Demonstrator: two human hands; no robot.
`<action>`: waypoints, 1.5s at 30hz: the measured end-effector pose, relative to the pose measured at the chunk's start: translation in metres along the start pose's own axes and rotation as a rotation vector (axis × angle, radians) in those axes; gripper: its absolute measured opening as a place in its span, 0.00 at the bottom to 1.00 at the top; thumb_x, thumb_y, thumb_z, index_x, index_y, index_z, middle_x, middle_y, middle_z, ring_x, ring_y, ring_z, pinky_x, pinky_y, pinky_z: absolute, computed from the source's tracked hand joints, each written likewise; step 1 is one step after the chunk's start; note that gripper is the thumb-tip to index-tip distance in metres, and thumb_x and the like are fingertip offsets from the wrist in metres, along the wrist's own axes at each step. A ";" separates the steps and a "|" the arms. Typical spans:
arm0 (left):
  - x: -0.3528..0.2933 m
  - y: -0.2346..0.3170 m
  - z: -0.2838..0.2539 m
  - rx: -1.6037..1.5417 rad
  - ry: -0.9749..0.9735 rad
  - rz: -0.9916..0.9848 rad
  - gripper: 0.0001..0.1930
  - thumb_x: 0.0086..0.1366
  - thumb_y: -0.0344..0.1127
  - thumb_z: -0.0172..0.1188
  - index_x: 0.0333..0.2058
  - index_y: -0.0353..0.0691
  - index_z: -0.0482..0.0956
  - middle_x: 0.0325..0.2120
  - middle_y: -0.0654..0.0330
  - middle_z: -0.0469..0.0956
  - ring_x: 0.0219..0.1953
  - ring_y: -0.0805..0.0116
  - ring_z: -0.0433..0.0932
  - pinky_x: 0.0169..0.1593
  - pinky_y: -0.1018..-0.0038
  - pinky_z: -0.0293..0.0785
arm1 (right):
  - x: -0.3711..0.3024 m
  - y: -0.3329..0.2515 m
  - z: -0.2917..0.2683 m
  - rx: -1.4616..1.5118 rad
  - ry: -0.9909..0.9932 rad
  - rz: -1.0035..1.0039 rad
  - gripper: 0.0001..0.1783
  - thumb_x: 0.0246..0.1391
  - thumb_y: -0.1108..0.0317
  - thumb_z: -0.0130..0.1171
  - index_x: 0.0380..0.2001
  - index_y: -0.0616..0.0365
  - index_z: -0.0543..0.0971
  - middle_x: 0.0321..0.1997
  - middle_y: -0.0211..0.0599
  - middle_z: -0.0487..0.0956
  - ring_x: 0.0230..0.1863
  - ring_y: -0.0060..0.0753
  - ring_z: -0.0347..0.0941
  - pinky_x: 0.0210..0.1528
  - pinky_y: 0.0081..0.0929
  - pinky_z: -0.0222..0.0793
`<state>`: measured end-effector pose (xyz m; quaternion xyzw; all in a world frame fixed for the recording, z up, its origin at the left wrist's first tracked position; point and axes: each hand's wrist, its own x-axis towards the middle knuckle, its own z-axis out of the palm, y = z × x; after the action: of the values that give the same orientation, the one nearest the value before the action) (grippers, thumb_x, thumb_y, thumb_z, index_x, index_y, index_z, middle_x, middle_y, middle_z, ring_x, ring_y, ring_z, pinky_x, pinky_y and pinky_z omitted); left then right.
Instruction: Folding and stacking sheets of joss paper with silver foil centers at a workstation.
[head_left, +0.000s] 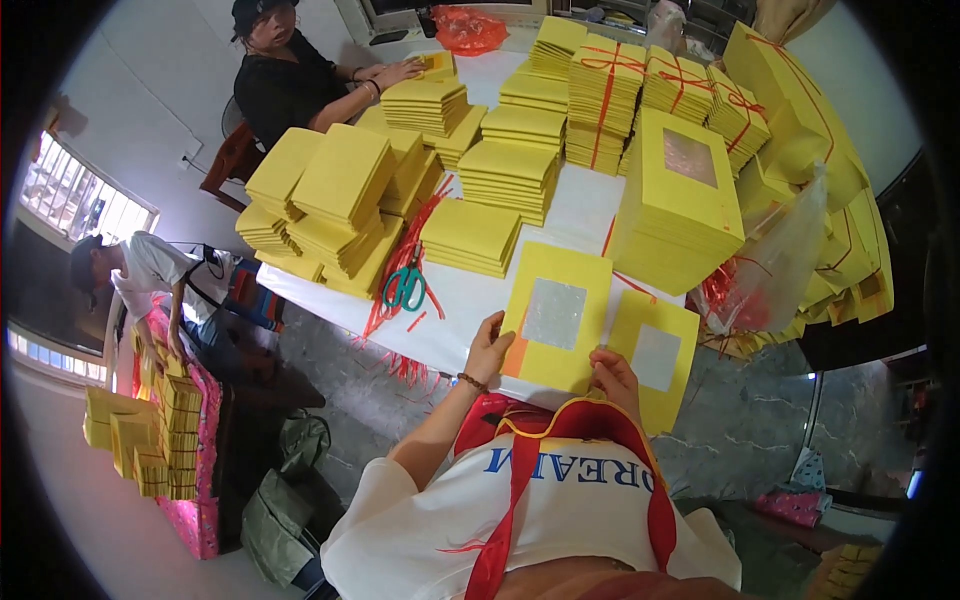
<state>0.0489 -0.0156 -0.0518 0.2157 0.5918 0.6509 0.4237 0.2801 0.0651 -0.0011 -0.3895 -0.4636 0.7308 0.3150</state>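
A white table (pixel 587 200) bears a tall pile of yellow sheets (pixel 678 215). At its near edge is one yellow windowed sheet (pixel 555 315). The left hand (pixel 488 350) grips its left side; the right hand (pixel 613 378) pinches its lower right. Best to hold it flat and gently, so it won't crease.
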 end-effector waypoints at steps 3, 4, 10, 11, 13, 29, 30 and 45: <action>-0.006 -0.002 0.000 -0.022 0.012 0.020 0.23 0.60 0.29 0.54 0.53 0.31 0.62 0.49 0.55 0.69 0.50 0.69 0.68 0.53 0.76 0.64 | 0.000 0.008 -0.011 0.001 -0.065 0.032 0.13 0.55 0.70 0.52 0.45 0.56 0.73 0.42 0.26 0.74 0.42 0.18 0.67 0.43 0.19 0.64; -0.007 -0.005 -0.001 -0.011 0.028 0.026 0.21 0.61 0.29 0.53 0.53 0.31 0.63 0.48 0.55 0.69 0.50 0.69 0.68 0.54 0.76 0.64 | 0.003 0.010 -0.014 -0.001 -0.066 0.057 0.15 0.55 0.70 0.52 0.47 0.58 0.72 0.42 0.30 0.73 0.42 0.20 0.67 0.45 0.20 0.63; -0.005 0.001 0.006 -0.051 0.027 0.017 0.20 0.62 0.29 0.52 0.53 0.32 0.63 0.47 0.56 0.70 0.48 0.70 0.69 0.52 0.76 0.65 | 0.030 0.049 -0.019 -0.024 -0.065 -0.085 0.24 0.54 0.70 0.53 0.55 0.60 0.65 0.51 0.37 0.68 0.51 0.30 0.62 0.54 0.27 0.58; -0.005 0.002 0.006 -0.049 0.029 0.022 0.20 0.62 0.29 0.52 0.53 0.32 0.63 0.47 0.56 0.70 0.48 0.70 0.69 0.52 0.76 0.65 | 0.032 0.051 -0.020 -0.022 -0.069 -0.089 0.24 0.54 0.70 0.53 0.55 0.60 0.65 0.51 0.37 0.68 0.51 0.30 0.62 0.54 0.27 0.58; -0.005 0.003 0.002 -0.023 0.007 -0.017 0.21 0.61 0.29 0.53 0.52 0.32 0.63 0.46 0.57 0.71 0.47 0.71 0.70 0.51 0.77 0.66 | 0.033 0.044 -0.012 -0.188 -0.076 0.019 0.25 0.53 0.71 0.53 0.55 0.60 0.64 0.50 0.37 0.68 0.51 0.29 0.63 0.53 0.26 0.59; 0.017 0.024 -0.015 0.107 -0.337 -0.140 0.27 0.57 0.26 0.54 0.56 0.29 0.59 0.48 0.54 0.70 0.50 0.69 0.69 0.52 0.75 0.66 | 0.031 0.023 0.018 -0.034 0.138 0.006 0.29 0.55 0.74 0.47 0.60 0.64 0.56 0.61 0.45 0.62 0.61 0.37 0.57 0.60 0.30 0.54; 0.017 0.029 -0.017 0.100 -0.339 -0.156 0.27 0.57 0.26 0.54 0.56 0.30 0.59 0.46 0.56 0.72 0.46 0.71 0.70 0.50 0.76 0.67 | 0.032 0.018 0.022 -0.070 0.158 -0.005 0.28 0.54 0.74 0.48 0.59 0.64 0.57 0.61 0.45 0.62 0.61 0.36 0.57 0.61 0.29 0.54; 0.032 0.059 -0.029 0.089 -0.461 -0.262 0.24 0.60 0.29 0.51 0.56 0.37 0.63 0.42 0.67 0.73 0.31 0.84 0.68 0.31 0.87 0.63 | 0.034 0.018 0.043 -0.096 0.284 -0.021 0.26 0.53 0.72 0.49 0.56 0.66 0.61 0.55 0.44 0.68 0.56 0.33 0.63 0.57 0.26 0.57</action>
<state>-0.0087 -0.0037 -0.0090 0.2979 0.5306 0.4976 0.6182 0.2241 0.0676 -0.0152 -0.4987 -0.4527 0.6420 0.3663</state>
